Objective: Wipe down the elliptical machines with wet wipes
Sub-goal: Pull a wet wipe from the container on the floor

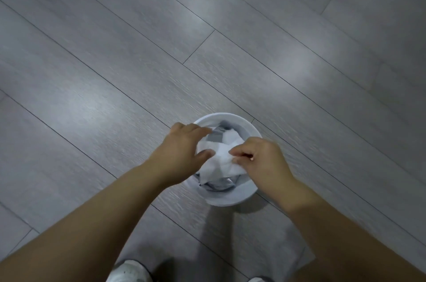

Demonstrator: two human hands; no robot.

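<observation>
Head view: white shoe (129, 271) at the bottom edge. Left hand (182, 150) holds the left edge of a crumpled white wet wipe (220, 157) between thumb and fingers; right hand (262, 159) pinches its right side. The wipe hangs over a round white plastic bin (230, 201) on the grey plank floor (138, 51).

White wet wipe (220, 158), crumpled, partly spread, above round white bin (230, 201)

The floor (115, 62) is grey wood-look planking, its seams running diagonally, with pale sheen patches. A round white bin (227, 201) stands on it near the lower middle. Two white shoes stand at the bottom edge, one left (129, 272), one right (257, 280).
</observation>
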